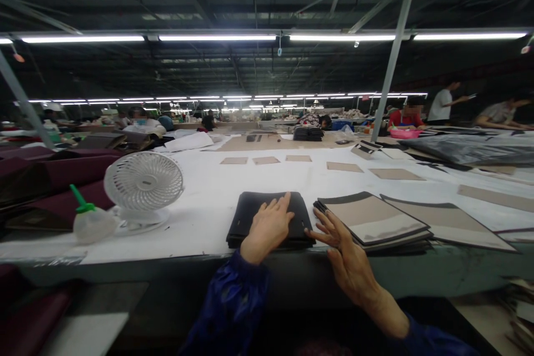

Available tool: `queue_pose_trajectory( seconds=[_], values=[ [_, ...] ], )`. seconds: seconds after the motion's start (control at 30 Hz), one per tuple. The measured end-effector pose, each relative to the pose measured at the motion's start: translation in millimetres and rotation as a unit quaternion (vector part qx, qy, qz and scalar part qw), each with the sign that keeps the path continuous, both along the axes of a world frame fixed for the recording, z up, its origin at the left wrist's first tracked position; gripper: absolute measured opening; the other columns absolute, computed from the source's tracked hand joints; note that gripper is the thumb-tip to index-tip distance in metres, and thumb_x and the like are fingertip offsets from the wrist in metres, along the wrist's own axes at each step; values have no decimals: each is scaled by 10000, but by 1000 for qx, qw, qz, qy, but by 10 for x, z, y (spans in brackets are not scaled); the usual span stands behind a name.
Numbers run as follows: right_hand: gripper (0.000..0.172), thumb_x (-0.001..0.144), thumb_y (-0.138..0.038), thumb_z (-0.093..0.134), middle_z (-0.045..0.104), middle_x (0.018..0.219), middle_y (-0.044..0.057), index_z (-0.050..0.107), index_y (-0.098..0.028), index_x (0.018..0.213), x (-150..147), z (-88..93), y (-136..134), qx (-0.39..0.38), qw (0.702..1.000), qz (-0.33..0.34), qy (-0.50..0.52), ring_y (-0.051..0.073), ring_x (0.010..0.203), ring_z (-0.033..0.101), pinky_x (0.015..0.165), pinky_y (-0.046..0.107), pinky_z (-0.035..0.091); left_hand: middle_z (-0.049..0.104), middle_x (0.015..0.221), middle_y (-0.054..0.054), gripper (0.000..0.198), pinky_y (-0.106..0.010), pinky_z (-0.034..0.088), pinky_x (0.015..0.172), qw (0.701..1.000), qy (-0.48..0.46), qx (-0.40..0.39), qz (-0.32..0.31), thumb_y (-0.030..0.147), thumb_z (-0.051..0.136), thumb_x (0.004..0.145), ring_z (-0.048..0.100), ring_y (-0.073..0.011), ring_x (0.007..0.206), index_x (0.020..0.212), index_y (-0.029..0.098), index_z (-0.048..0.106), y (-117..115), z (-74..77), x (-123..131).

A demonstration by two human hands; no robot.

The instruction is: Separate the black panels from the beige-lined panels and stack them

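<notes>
A stack of black panels (246, 214) lies at the table's front edge, its sheets roughly squared. My left hand (270, 225) rests flat on top of it, fingers stretched forward. At the stack's right side is my right hand (344, 247), palm turned inward and fingers spread, one fingertip at the stack's edge. Neither hand grips anything. Just right of that hand sits a pile of beige panels with dark borders (375, 217), and another such panel (446, 219) lies partly beside it.
On the left stand a white fan (144, 183) and a squeeze bottle with a green nozzle (94, 222). Maroon material (62, 178) is heaped beyond them. Small beige pieces (298, 158) lie in a row across the white table surface (200, 200). People work farther back.
</notes>
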State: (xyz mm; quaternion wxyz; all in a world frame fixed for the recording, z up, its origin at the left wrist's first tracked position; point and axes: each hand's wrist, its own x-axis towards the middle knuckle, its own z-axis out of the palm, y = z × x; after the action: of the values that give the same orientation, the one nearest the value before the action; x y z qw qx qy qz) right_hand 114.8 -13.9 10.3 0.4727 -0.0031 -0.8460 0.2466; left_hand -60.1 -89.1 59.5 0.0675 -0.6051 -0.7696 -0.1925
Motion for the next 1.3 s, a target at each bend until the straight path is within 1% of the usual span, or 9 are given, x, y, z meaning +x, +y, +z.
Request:
queue_pose_trajectory(
  seconds=[0.13,0.27,0.4,0.5,0.73,0.97,1.17,1.23,1.3],
  values=[
    [543,1000,-356,339,455,1412,147,125,-281,1494,-98,1,24,23,1000,13,1,229,1088,621,963,445,494,478,1405,-142,544,-471,314,1091,1000,14,-15,7,278,349,959,391,-280,1337,1464,116,231,-15,28,16],
    [538,1004,-348,326,518,1359,144,129,-261,1496,64,-14,119,40,999,1,-8,232,1091,619,945,432,511,504,1385,-135,536,-468,335,1080,999,32,-8,4,281,351,960,411,-276,1324,1458,113,246,-16,14,12],
    [516,1005,-347,309,476,1393,158,161,-245,1489,176,15,118,34,999,-25,33,245,1100,613,965,471,489,513,1375,-141,536,-472,339,1076,999,35,-5,5,275,351,960,416,-284,1319,1457,102,248,-10,-1,8],
    [500,1006,-347,307,446,1417,155,188,-243,1480,130,35,68,27,998,-19,59,254,1143,583,990,488,463,503,1384,-140,536,-473,339,1075,999,33,-7,4,271,352,960,413,-288,1321,1458,103,245,-8,6,8],
    [567,997,-369,343,482,1386,160,108,-255,1499,-161,11,11,60,998,22,-5,247,1143,584,968,457,486,484,1400,-145,538,-469,322,1088,999,29,-24,2,274,340,966,395,-282,1334,1463,101,229,-30,25,9],
    [540,1006,-351,316,465,1398,173,120,-237,1497,42,-20,74,64,997,31,-12,232,1134,590,986,449,474,505,1383,-136,536,-471,333,1080,999,37,-6,1,279,353,961,410,-286,1323,1458,107,249,-16,9,3],
    [556,1002,-376,317,481,1385,171,111,-236,1499,-119,8,36,67,998,19,7,241,1128,595,960,456,494,479,1406,-136,539,-468,316,1093,1000,17,-25,4,279,344,962,389,-277,1338,1464,113,234,-16,26,5],
    [541,1003,-377,309,523,1347,165,136,-231,1494,-72,7,58,63,998,22,7,238,1092,619,935,450,513,482,1406,-128,539,-466,313,1096,1000,17,-23,3,278,348,961,384,-274,1342,1464,120,235,-14,27,2],
    [506,1006,-366,300,581,1283,155,186,-231,1480,52,2,97,42,999,5,29,219,978,671,870,426,551,495,1395,-126,539,-467,316,1095,1000,21,-18,2,283,349,960,387,-275,1340,1462,121,240,-11,19,-4]
  ],
)
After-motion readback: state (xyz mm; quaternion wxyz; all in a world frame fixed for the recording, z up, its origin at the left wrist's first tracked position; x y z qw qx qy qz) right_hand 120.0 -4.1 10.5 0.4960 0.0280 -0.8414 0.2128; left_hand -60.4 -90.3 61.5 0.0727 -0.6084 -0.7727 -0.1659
